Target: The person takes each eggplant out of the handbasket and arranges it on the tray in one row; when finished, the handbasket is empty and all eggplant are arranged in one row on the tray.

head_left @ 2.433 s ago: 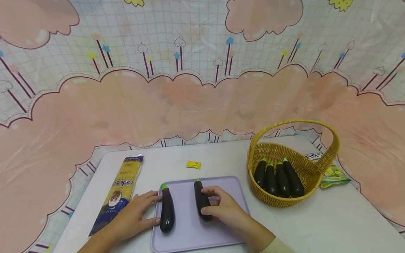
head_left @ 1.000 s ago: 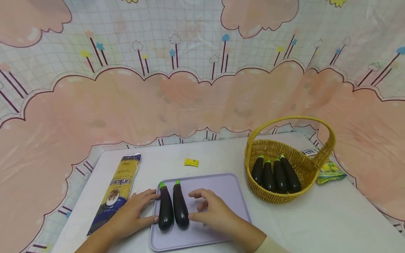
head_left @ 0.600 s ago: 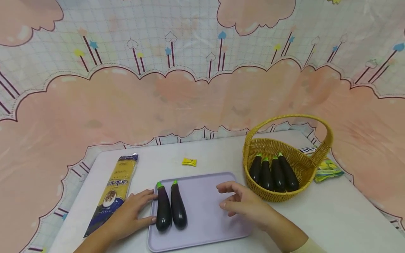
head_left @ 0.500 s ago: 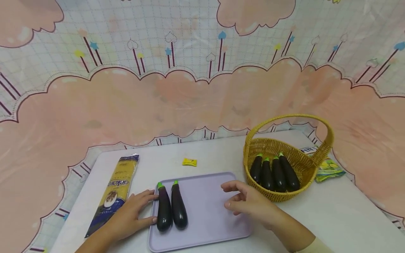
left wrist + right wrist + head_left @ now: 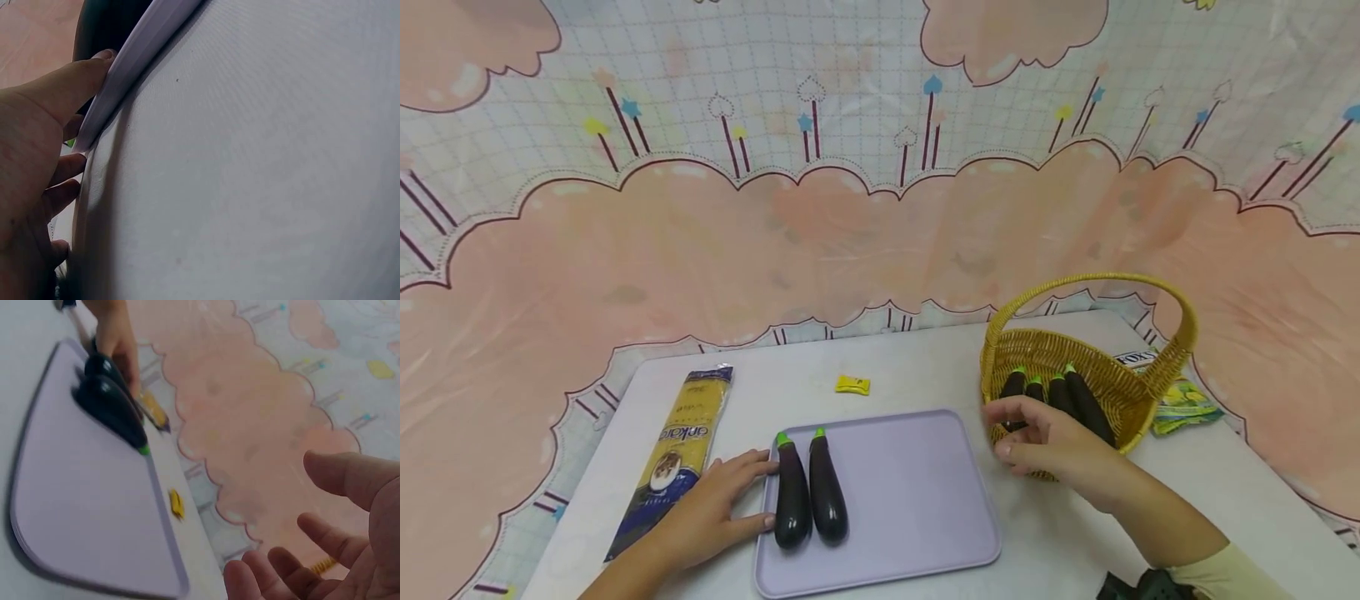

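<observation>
Two dark eggplants, the left one [image 5: 793,500] and the right one [image 5: 828,496], lie side by side on the left part of a lilac tray [image 5: 917,500]. My left hand [image 5: 715,508] rests at the tray's left edge. In the left wrist view its thumb touches the tray rim [image 5: 134,59]. My right hand [image 5: 1060,442] hovers before a yellow wicker basket [image 5: 1052,342], fingers loosely bent and holding nothing. Several more eggplants [image 5: 1090,408] lie in the basket, partly hidden by that hand. The right wrist view shows the right hand [image 5: 350,531] with spread fingers.
A blue and gold "ankara" packet [image 5: 681,442] lies left of the tray. Behind the tray is a small yellow wrapped piece [image 5: 852,385]. A green and yellow packet [image 5: 1183,404] lies right of the basket, whose handle [image 5: 1097,279] arches above it. A dark object [image 5: 1150,586] shows beneath the right sleeve.
The right hand set the second eggplant down beside the first, let go, and moved right to the basket. The left hand has stayed at the tray's edge.
</observation>
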A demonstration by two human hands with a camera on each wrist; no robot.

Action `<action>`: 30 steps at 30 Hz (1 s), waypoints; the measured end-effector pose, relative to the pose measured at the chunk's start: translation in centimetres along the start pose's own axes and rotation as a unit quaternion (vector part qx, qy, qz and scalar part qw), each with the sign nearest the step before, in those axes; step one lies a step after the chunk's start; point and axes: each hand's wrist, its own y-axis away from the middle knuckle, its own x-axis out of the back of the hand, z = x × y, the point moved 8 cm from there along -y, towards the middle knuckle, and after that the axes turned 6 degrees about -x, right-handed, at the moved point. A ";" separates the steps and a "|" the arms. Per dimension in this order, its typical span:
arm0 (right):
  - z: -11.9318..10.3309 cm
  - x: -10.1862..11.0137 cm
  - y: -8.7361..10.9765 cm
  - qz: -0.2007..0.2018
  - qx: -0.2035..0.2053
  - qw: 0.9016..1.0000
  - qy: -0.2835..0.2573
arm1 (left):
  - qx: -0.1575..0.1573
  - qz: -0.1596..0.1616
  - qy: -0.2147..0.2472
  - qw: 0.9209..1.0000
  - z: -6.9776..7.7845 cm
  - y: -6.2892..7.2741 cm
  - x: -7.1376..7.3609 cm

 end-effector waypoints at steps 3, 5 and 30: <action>0.0 1.8 0.1 0.000 0.003 1.000 -0.007 | 0.003 0.000 -0.003 1.000 0.0 -0.1 0.1; 0.1 3.0 0.2 0.000 0.006 1.000 -0.011 | 0.002 0.000 -0.007 1.000 0.0 -0.1 0.2; 4.8 14.9 -1.4 0.121 -0.094 0.987 0.041 | 0.020 -0.014 0.008 1.000 0.1 0.0 0.0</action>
